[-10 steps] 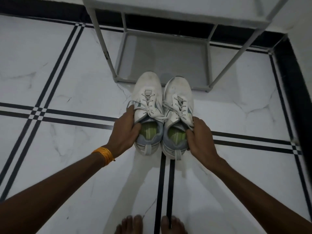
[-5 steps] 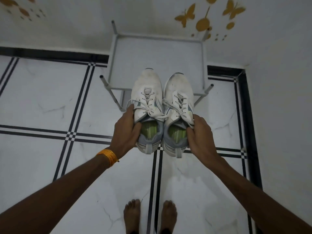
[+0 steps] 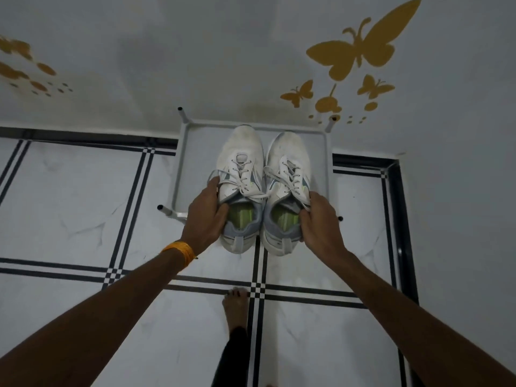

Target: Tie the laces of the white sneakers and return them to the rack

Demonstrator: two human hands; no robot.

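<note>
**Two sneakers in the air over the rack, lace ends loose**

Both shoes are held side by side, toes pointing at the wall, above the top shelf of the rack (image 3: 327,152). Left hand (image 3: 205,216) clamps the left sneaker (image 3: 240,160) at the collar, thumb inside the opening, fingers around the outer side. Right hand (image 3: 318,219) pinches the right sneaker (image 3: 289,163) the same way, fingers curled over the collar edge. Heels overhang the shelf's front rail; toes sit over the shelf panel. Whether the soles touch the panel I cannot tell.

Risks, as I judge them:

- Laces (image 3: 252,188) cross between the two shoes near the tongues, and a loop trails off beside the left hand. No firm knot can be made out from here. If they are slack, an end could snag a corner post (image 3: 181,113) or get trapped under a sole on set-down.
- Each grip is at the heel end only, so the toes carry the weight out front. A loosened pinch would let a shoe tip nose-down and skid against the wall.
- Shelf looks barely wider than the pair. Drift to either side puts a sole on the rail, and the shoe would rock or slide off to the floor (image 3: 83,208).
- Rack seems light and stands on thin legs; a hard push forward might shove it into the wall.
- One bare foot (image 3: 236,305) stands directly below the heels, where a dropped shoe would land.
</note>
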